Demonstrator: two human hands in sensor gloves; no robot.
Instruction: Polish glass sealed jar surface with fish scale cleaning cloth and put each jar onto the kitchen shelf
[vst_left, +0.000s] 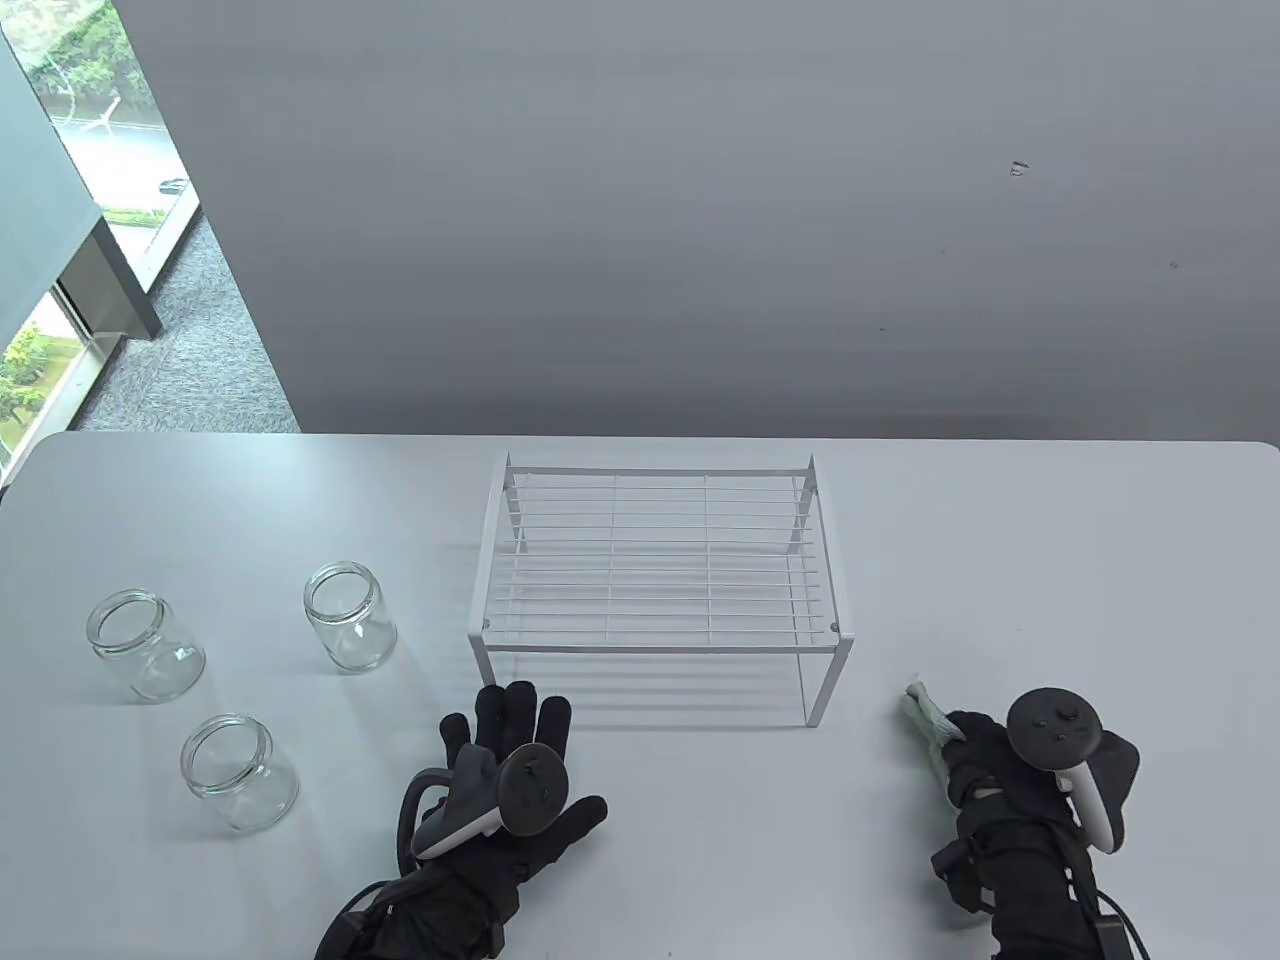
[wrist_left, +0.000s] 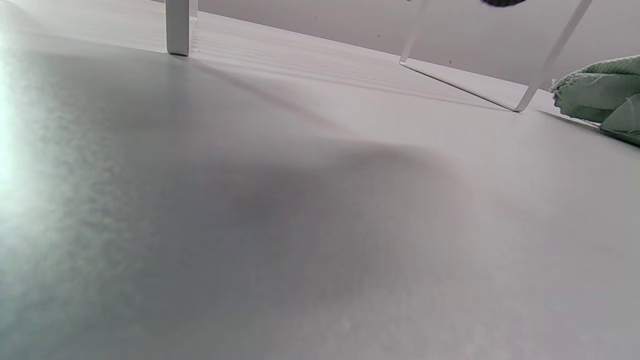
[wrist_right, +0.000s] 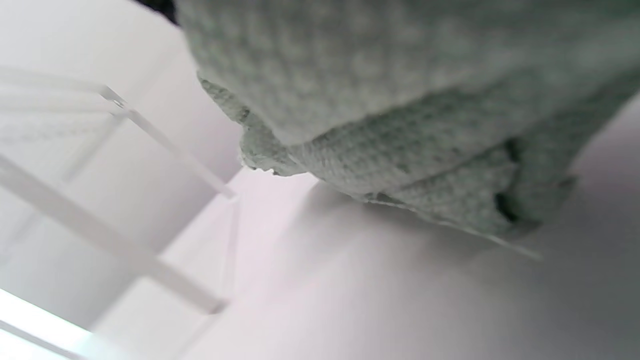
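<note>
Three clear glass jars without lids stand upright on the left of the white table: one far left (vst_left: 145, 645), one nearer the shelf (vst_left: 350, 615), one closest to me (vst_left: 240, 772). The white wire kitchen shelf (vst_left: 660, 570) stands mid-table with nothing on it. My left hand (vst_left: 515, 735) lies flat on the table in front of the shelf, fingers straight, holding nothing. My right hand (vst_left: 965, 750) grips a bunched pale green cleaning cloth (vst_left: 928, 722) at the right of the shelf. The cloth (wrist_right: 400, 100) fills the right wrist view and shows at the edge (wrist_left: 600, 95) of the left wrist view.
The table's far edge (vst_left: 640, 437) meets a grey wall. A window and carpeted floor (vst_left: 170, 340) lie beyond the left corner. The shelf's legs (wrist_left: 178, 27) stand just ahead of my left hand.
</note>
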